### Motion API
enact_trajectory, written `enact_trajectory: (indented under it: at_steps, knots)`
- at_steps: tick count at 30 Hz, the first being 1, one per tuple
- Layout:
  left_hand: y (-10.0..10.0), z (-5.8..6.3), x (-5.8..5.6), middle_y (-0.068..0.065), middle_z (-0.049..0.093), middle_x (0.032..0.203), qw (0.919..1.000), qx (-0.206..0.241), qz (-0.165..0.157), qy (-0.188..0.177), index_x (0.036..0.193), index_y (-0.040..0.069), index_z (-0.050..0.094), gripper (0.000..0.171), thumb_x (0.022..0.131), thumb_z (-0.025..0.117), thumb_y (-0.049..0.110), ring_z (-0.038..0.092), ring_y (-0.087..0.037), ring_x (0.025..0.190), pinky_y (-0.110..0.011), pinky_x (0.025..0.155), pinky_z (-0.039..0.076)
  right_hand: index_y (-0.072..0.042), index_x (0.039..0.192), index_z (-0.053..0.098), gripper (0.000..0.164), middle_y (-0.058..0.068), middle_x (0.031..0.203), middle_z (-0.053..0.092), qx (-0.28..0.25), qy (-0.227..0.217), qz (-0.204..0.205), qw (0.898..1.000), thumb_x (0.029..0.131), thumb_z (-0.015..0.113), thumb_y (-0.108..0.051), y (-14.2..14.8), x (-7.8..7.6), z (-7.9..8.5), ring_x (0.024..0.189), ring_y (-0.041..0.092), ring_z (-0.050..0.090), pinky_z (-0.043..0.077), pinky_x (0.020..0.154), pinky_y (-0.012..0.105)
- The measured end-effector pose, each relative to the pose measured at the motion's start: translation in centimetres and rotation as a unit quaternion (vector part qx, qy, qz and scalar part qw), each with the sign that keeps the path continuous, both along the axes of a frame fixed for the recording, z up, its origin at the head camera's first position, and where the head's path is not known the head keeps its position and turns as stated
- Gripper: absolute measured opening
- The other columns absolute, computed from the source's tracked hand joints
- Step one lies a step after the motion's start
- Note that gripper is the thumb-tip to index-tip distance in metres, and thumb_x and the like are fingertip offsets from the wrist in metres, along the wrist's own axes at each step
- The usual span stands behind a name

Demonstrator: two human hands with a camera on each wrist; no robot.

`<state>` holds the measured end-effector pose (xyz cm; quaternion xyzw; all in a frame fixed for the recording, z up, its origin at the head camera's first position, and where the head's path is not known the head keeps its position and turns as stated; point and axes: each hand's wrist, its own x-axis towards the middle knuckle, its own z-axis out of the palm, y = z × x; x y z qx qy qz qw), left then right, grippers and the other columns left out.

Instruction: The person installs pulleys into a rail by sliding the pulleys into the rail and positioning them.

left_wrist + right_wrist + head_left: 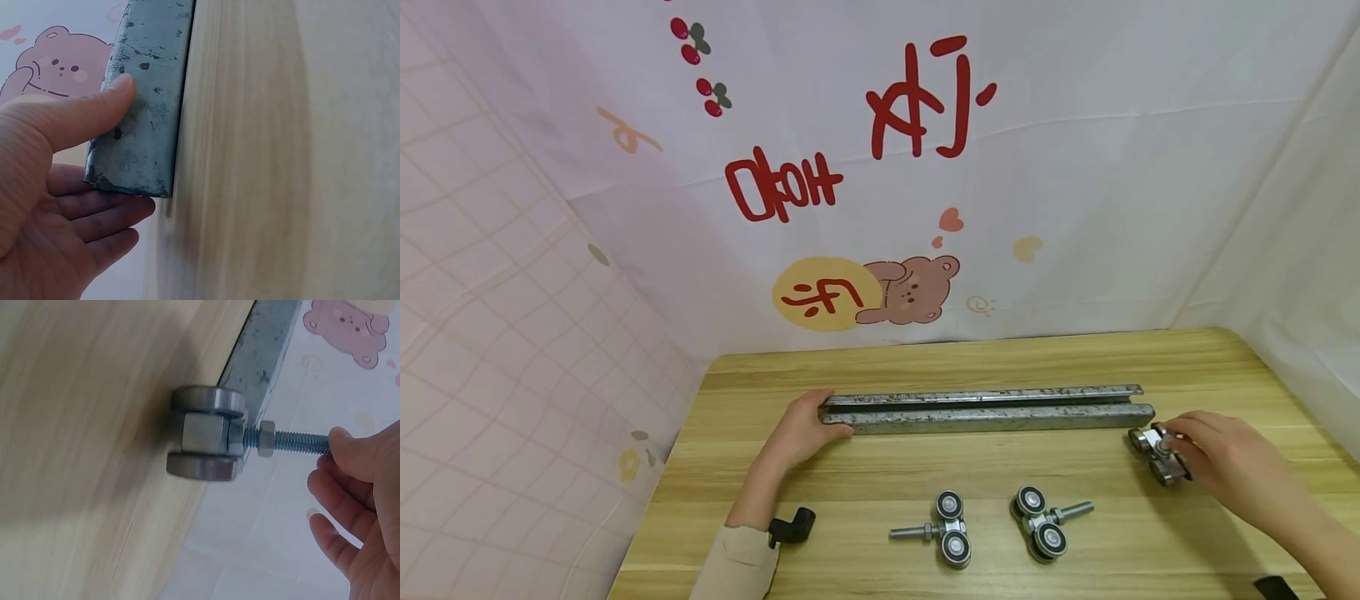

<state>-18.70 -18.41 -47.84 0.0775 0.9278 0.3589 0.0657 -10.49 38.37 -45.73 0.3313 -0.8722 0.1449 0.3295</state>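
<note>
A slotted metal rail (992,419), grey and speckled with dark spots, lies lengthwise across the far part of the wooden table. My left hand (805,423) holds its left end, thumb (115,100) on the near side face in the left wrist view and other fingers around the end. Near the rail's right end, my right hand (1236,462) pinches a roller trolley (1167,472) by the tip of its threaded bolt (303,442). In the right wrist view the trolley's wheels (203,467) point toward the tabletop, with a nut (267,439) partway along the bolt.
Two more roller trolleys lie on the near part of the table: one (956,548) with its bolt pointing left, another (1049,542) with its bolt pointing right. A white printed cloth (1112,208) rises behind the wooden table (850,483) and along both sides.
</note>
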Motion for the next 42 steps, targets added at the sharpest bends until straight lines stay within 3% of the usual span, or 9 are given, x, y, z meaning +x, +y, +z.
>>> enact_trajectory:
  at_steps: [6, 9, 12, 15, 16, 18, 24, 31, 42]
  knots:
    - [0.1, -0.1, -0.2, -0.023, 0.052, 0.152, 1.0, 0.001, 0.001, -0.004, 0.152, -0.003, 0.051, 0.081, 0.088, 0.088, 0.03, 0.05, -0.041, 0.14, -0.056, 0.112, 0.046, -0.002, 0.089, 0.074, 0.071, 0.003, 0.083, 0.072, -0.002, -0.024, -0.041, 0.999, 0.111, 0.032, -0.055, 1.6, 0.4, -0.2, 0.065, 0.014, 0.065, 0.049, 0.058, 0.016]
    - [0.0, -0.2, -0.2, -0.023, 0.052, 0.152, 1.0, 0.003, 0.0, -0.005, 0.152, -0.004, 0.051, 0.082, 0.088, 0.088, 0.03, 0.05, -0.041, 0.14, -0.056, 0.112, 0.045, -0.002, 0.092, 0.075, 0.067, 0.004, 0.084, 0.072, -0.01, -0.042, -0.059, 0.997, 0.108, 0.037, -0.055, 2.1, 0.6, -0.5, 0.066, 0.013, 0.065, 0.048, 0.057, 0.016]
    - [-0.1, -0.2, -0.2, -0.023, 0.052, 0.152, 1.0, 0.002, 0.002, -0.004, 0.152, -0.004, 0.05, 0.082, 0.088, 0.088, 0.03, 0.05, -0.041, 0.14, -0.056, 0.113, 0.045, -0.003, 0.096, 0.075, 0.041, 0.005, 0.087, 0.073, -0.012, -0.064, -0.077, 0.995, 0.107, 0.058, -0.039, 2.3, 0.7, -0.7, 0.069, 0.013, 0.067, 0.049, 0.06, 0.015]
    - [-0.2, -0.2, -0.1, -0.023, 0.052, 0.153, 1.0, 0.0, 0.003, -0.004, 0.152, -0.004, 0.05, 0.083, 0.088, 0.088, 0.031, 0.05, -0.041, 0.141, -0.057, 0.113, 0.045, -0.005, 0.096, 0.076, 0.01, 0.006, 0.087, 0.074, -0.011, -0.077, -0.093, 0.993, 0.096, 0.077, -0.015, 2.2, 0.7, -0.7, 0.07, 0.012, 0.067, 0.049, 0.061, 0.014]
    - [-0.3, -0.2, -0.1, -0.023, 0.052, 0.153, 1.0, 0.0, 0.003, -0.005, 0.152, -0.004, 0.05, 0.083, 0.088, 0.088, 0.031, 0.049, -0.041, 0.141, -0.057, 0.113, 0.045, -0.005, 0.095, 0.076, 0.007, 0.006, 0.086, 0.074, -0.011, -0.08, -0.097, 0.992, 0.093, 0.08, -0.01, 2.2, 0.7, -0.6, 0.07, 0.011, 0.067, 0.048, 0.06, 0.014]
    - [-0.3, -0.2, -0.1, -0.023, 0.052, 0.153, 1.0, 0.002, 0.001, -0.004, 0.152, -0.004, 0.05, 0.083, 0.088, 0.088, 0.032, 0.049, -0.042, 0.141, -0.057, 0.113, 0.044, -0.005, 0.093, 0.076, 0.007, 0.006, 0.085, 0.074, -0.013, -0.079, -0.1, 0.992, 0.093, 0.08, -0.011, 2.2, 0.7, -0.5, 0.068, 0.01, 0.066, 0.048, 0.059, 0.014]
    - [-0.1, -0.1, 0.0, -0.022, 0.052, 0.153, 1.0, 0.005, 0.001, -0.006, 0.152, -0.003, 0.052, 0.082, 0.087, 0.089, 0.032, 0.048, -0.042, 0.142, -0.057, 0.113, 0.044, -0.006, 0.09, 0.076, 0.03, 0.006, 0.082, 0.073, -0.013, -0.073, -0.103, 0.992, 0.101, 0.07, -0.033, 2.3, 0.9, -0.4, 0.066, 0.01, 0.065, 0.048, 0.057, 0.015]
    - [-0.2, -0.2, -0.2, -0.022, 0.053, 0.152, 1.0, 0.0, -0.001, -0.005, 0.151, -0.003, 0.052, 0.082, 0.087, 0.088, 0.032, 0.048, -0.041, 0.142, -0.057, 0.114, 0.043, -0.006, 0.09, 0.076, 0.013, 0.004, 0.08, 0.072, -0.016, -0.082, -0.118, 0.989, 0.092, 0.082, -0.016, 2.5, 1.1, -0.5, 0.065, 0.003, 0.06, 0.044, 0.055, 0.016]
    - [-0.3, -0.2, -0.2, -0.023, 0.051, 0.154, 0.9998, 0.001, -0.01, -0.015, 0.154, -0.004, 0.048, 0.083, 0.089, 0.087, 0.031, 0.045, -0.042, 0.144, -0.058, 0.114, 0.043, -0.006, 0.084, 0.075, 0.017, 0.004, 0.075, 0.07, -0.015, -0.088, -0.133, 0.987, 0.093, 0.081, -0.019, 2.7, 0.9, -0.1, 0.06, -0.001, 0.054, 0.04, 0.051, 0.017]
